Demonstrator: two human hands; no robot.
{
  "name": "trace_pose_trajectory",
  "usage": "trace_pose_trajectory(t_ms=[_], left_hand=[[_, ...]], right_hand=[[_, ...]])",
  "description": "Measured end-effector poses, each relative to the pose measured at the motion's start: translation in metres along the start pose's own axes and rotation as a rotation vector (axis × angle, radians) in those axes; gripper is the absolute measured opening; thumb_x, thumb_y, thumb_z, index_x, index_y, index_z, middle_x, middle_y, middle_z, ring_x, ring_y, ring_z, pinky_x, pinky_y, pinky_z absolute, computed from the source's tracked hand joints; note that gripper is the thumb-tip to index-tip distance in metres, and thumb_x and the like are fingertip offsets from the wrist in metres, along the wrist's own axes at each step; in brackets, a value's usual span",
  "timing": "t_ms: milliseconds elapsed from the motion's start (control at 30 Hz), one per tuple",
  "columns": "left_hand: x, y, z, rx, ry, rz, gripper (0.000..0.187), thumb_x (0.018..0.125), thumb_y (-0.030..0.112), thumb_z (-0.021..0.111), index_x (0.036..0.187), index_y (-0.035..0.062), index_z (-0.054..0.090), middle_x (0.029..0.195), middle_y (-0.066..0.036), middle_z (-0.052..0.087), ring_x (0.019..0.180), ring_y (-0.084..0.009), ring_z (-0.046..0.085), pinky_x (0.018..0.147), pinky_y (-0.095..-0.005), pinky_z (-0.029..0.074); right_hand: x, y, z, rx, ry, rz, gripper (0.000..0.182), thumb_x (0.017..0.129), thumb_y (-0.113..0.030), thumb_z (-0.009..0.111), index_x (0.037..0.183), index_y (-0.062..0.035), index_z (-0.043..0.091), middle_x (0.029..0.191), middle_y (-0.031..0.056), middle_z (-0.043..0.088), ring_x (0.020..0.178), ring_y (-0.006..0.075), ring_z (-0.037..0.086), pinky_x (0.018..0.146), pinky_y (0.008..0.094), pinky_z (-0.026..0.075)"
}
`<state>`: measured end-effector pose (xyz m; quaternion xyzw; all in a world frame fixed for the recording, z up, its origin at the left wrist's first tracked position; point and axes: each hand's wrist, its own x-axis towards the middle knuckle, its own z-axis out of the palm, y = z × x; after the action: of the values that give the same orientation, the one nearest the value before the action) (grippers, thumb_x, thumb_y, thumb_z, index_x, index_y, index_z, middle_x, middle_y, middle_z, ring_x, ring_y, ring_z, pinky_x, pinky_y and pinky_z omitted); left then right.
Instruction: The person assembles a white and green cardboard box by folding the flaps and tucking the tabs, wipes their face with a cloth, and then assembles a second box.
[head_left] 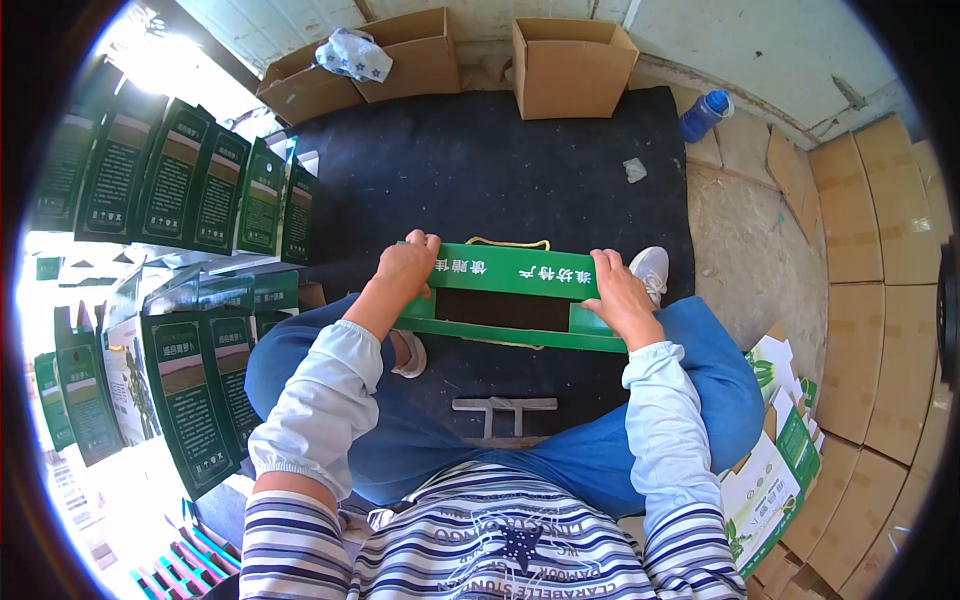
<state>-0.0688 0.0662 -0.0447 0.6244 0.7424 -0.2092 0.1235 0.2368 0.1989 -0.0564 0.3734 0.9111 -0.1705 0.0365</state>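
Note:
A green box [515, 272] with white characters and a thin yellow cord handle is held level between my two hands, above my lap. Its near side has a dark rectangular opening between two green flaps. My left hand [405, 270] grips the left end, fingers over the top edge and thumb below. On the right end, my right hand [622, 298] is closed round the corner, thumb on the front. Part of the cord also shows under the lower edge.
Green printed boxes [205, 390] stand in rows at left. Open cartons [570, 75] and a blue bottle [706, 115] lie beyond the black mat [450, 150]. Stacked brown cartons [850, 340] and flat printed sheets [770, 490] are at right. A metal piece [504, 404] lies between my legs.

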Motion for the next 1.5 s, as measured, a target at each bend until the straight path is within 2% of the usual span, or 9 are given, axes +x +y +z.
trace_pose_trajectory(t_ms=[200, 333, 433, 533, 633, 800, 1133, 1400, 1500], left_hand=[[0.008, -0.008, 0.0, -0.046, -0.009, 0.06, 0.084, 0.051, 0.034, 0.089, 0.114, 0.0029, 0.042, 0.106, -0.015, 0.052, 0.079, -0.0329, 0.066, 0.063, -0.0376, 0.056], [0.004, -0.005, 0.003, -0.06, 0.002, 0.013, 0.084, 0.052, 0.033, 0.088, 0.116, 0.0048, 0.042, 0.107, -0.016, 0.051, 0.084, -0.0333, 0.065, 0.068, -0.0387, 0.056], [-0.008, -0.007, 0.002, -0.109, 0.024, -0.016, 0.085, 0.054, 0.032, 0.088, 0.12, 0.0064, 0.041, 0.108, -0.016, 0.051, 0.091, -0.0342, 0.063, 0.073, -0.0402, 0.055], [-0.014, -0.007, -0.003, -0.171, 0.021, -0.022, 0.084, 0.059, 0.032, 0.086, 0.125, 0.0078, 0.041, 0.111, -0.016, 0.051, 0.096, -0.0354, 0.062, 0.078, -0.042, 0.053], [-0.021, -0.012, -0.007, -0.237, 0.049, 0.002, 0.076, 0.066, 0.036, 0.08, 0.126, 0.0074, 0.043, 0.113, -0.017, 0.052, 0.097, -0.037, 0.06, 0.08, -0.0435, 0.052], [-0.018, -0.018, 0.0, -0.335, 0.096, 0.008, 0.063, 0.078, 0.043, 0.069, 0.125, 0.0063, 0.048, 0.115, -0.018, 0.053, 0.098, -0.0385, 0.059, 0.082, -0.0452, 0.049], [-0.015, -0.026, 0.003, -0.322, 0.114, 0.113, 0.066, 0.072, 0.043, 0.074, 0.122, 0.0078, 0.048, 0.109, -0.016, 0.056, 0.097, -0.0356, 0.061, 0.08, -0.0432, 0.05], [-0.008, -0.024, 0.0, -0.303, 0.055, 0.022, 0.069, 0.067, 0.044, 0.078, 0.119, 0.009, 0.049, 0.105, -0.015, 0.057, 0.096, -0.0348, 0.062, 0.079, -0.043, 0.051], [-0.013, -0.025, 0.008, -0.34, 0.174, 0.043, 0.068, 0.066, 0.046, 0.078, 0.116, 0.0083, 0.051, 0.104, -0.014, 0.057, 0.096, -0.0353, 0.061, 0.079, -0.043, 0.051]], right_hand=[[0.004, 0.007, -0.007, 0.137, -0.105, 0.039, 0.081, 0.064, -0.018, 0.082, 0.13, -0.0054, 0.037, 0.131, 0.0147, 0.042, 0.112, 0.0353, 0.054, 0.089, 0.0408, 0.049], [-0.005, 0.017, -0.002, 0.318, -0.077, 0.027, 0.09, 0.067, -0.021, 0.08, 0.14, -0.007, 0.029, 0.142, 0.0161, 0.032, 0.127, 0.0344, 0.041, 0.101, 0.0402, 0.04], [-0.014, 0.022, 0.012, 0.368, 0.049, 0.065, 0.095, 0.068, -0.022, 0.08, 0.144, -0.0074, 0.024, 0.145, 0.0181, 0.03, 0.13, 0.0336, 0.038, 0.105, 0.0385, 0.036], [-0.02, 0.026, 0.009, 0.448, -0.029, 0.073, 0.095, 0.07, -0.021, 0.079, 0.145, -0.0068, 0.023, 0.142, 0.0205, 0.036, 0.13, 0.0332, 0.039, 0.106, 0.0376, 0.034], [-0.017, 0.024, 0.006, 0.429, -0.071, 0.133, 0.096, 0.07, -0.023, 0.079, 0.145, -0.0069, 0.021, 0.134, 0.0213, 0.045, 0.127, 0.0332, 0.043, 0.104, 0.0374, 0.037], [-0.011, 0.032, 0.035, 0.253, -0.024, 0.133, 0.103, 0.07, -0.03, 0.078, 0.147, -0.0196, 0.011, 0.116, 0.0212, 0.057, 0.104, 0.0355, 0.06, 0.081, 0.0415, 0.051], [-0.013, 0.029, 0.038, 0.238, -0.003, 0.156, 0.103, 0.071, -0.027, 0.078, 0.147, -0.0195, 0.009, 0.11, 0.0195, 0.061, 0.098, 0.0357, 0.062, 0.076, 0.0417, 0.051], [-0.016, 0.034, 0.037, 0.34, -0.002, 0.09, 0.101, 0.074, -0.022, 0.075, 0.149, -0.0175, 0.008, 0.117, 0.0221, 0.059, 0.104, 0.037, 0.059, 0.084, 0.0408, 0.049], [-0.021, 0.04, 0.03, 0.405, 0.026, 0.097, 0.095, 0.076, -0.022, 0.074, 0.148, -0.0151, 0.012, 0.116, 0.0219, 0.059, 0.106, 0.0368, 0.059, 0.087, 0.0408, 0.047]])
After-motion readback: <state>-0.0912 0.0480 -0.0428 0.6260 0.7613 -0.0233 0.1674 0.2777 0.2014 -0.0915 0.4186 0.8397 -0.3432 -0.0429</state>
